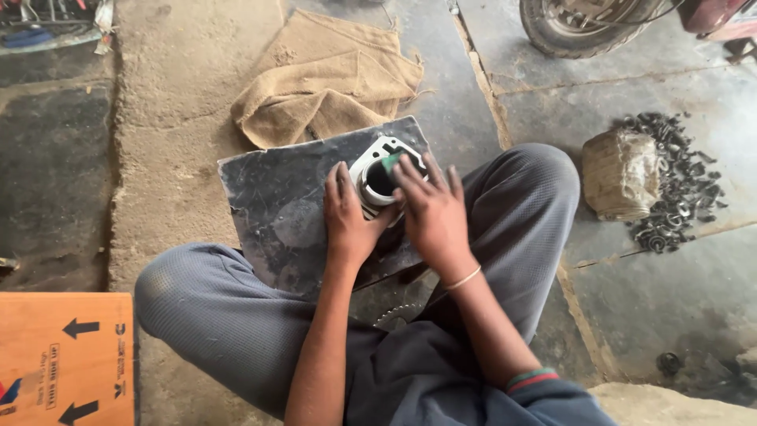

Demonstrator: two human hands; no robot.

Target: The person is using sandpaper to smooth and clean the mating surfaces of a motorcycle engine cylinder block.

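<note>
metal cylinder block [377, 175] lies on a dark slab [276, 205] across the person's lap; left hand [347, 217] steadies its side, right hand [432, 209] presses a green pad [390, 162] into it. orange carton [63, 355] with black arrows sits lower left.

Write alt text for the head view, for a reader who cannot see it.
A person sitting cross-legged on the floor steadies a pale metal ring-shaped part on a dark slab with the left hand, while the right hand presses a green piece into its opening. Burlap sacking lies beyond.
</note>
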